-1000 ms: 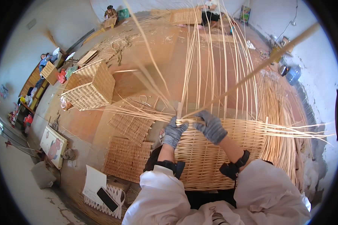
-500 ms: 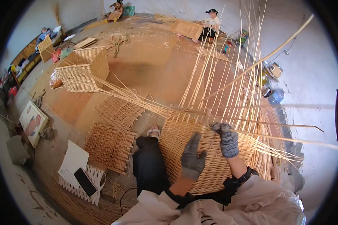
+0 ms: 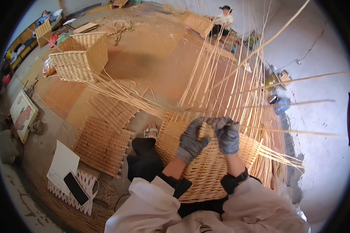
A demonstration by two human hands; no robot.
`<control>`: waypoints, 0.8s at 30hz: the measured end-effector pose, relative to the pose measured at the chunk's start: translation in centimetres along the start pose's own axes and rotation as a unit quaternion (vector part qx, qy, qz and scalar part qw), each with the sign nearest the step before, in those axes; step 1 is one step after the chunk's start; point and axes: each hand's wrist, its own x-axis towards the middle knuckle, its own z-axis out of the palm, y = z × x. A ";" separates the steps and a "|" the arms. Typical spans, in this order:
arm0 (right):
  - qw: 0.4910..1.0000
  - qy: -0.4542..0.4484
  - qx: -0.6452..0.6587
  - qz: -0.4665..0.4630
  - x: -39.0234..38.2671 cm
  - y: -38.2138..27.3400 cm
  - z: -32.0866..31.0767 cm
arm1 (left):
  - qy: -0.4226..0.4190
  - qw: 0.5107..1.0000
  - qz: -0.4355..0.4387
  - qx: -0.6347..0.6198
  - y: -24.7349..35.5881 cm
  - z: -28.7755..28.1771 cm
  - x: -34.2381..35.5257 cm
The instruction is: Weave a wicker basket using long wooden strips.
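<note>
The half-woven wicker basket [image 3: 206,171] rests against the person's lap and legs on the workshop floor [image 3: 151,66], its finished wall curving toward the camera and its upright stakes [image 3: 229,85] fanning away past the top rim. Both gloved hands meet at that rim: the left hand [image 3: 190,141] is curled with its fingers closed around a pale weaving strand [image 3: 203,130], and the right hand [image 3: 226,134] is clenched over the same spot, pressing down on the top row.

By the look of it the basket is light for its bulk, and the woven part should be stiff enough to take by the wall or rim. The free stakes are another matter (thin, springy, likely to whip or kink if bent sharply), so the safer hold seems to be low, close to where the weave locks them. The dry strands look smooth, and the knitted grey gloves probably help the grip.

In colour it is an even straw yellow, tightly banded in horizontal rows, with loose ends bristling off its right edge. Flat woven panels [image 3: 103,145] lie on the floor to the left, near a dark phone [image 3: 76,188] on a white sheet, and a finished square basket [image 3: 79,58] stands farther off
</note>
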 end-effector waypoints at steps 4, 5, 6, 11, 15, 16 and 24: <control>0.994 0.095 0.037 -0.033 1.6 1.6 0.5 | 0.033 0.997 -0.054 -0.038 0.1 0.4 0.9; 0.994 0.099 0.042 -0.028 1.7 1.6 0.7 | 0.025 0.998 -0.045 0.021 0.2 0.3 1.1; 0.991 0.109 0.079 0.000 1.7 1.7 0.6 | 0.037 0.996 -0.008 0.083 0.5 0.2 1.2; 0.996 0.060 0.058 -0.024 -1.3 1.6 1.9 | 0.094 0.994 0.002 0.054 0.5 0.5 0.4; 0.925 0.080 -0.367 -0.046 -4.1 3.2 -0.1 | 0.096 0.983 0.044 0.149 2.2 -0.2 -0.1; 0.927 0.079 -0.364 -0.052 -3.4 3.1 0.2 | 0.097 0.982 0.050 0.152 2.0 -0.6 -0.2; 0.954 0.059 -0.280 0.088 -1.8 -0.4 -1.7 | -0.017 0.933 -0.067 0.352 0.9 -1.5 4.4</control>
